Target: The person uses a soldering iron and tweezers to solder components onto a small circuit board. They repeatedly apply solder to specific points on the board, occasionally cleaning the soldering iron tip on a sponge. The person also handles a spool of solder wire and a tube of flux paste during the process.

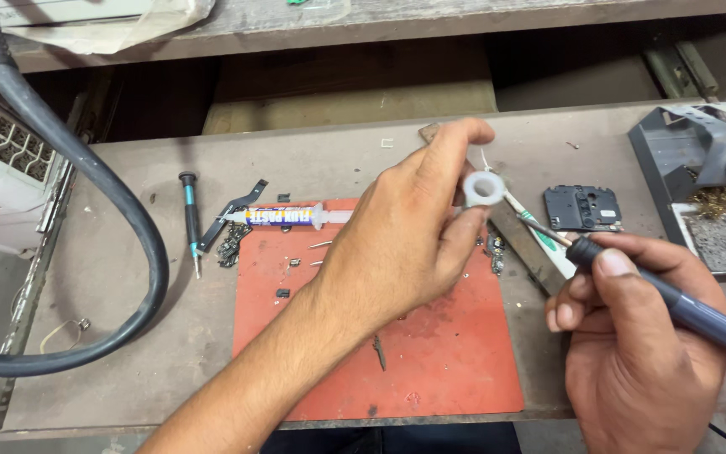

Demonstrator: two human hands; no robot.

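Above the red mat (455, 353): left hand (405, 244) pinching white solder spool (485, 188) aloft, right hand (632, 353) gripping soldering iron (674, 307) pen-style, tip angled toward spool for feeding.

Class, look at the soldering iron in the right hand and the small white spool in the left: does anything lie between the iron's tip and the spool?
Nothing visible does. The right hand holds the soldering iron, tip aimed at the white spool pinched in the left hand. The gap between them is open; the toothbrush lies on the bench beneath.
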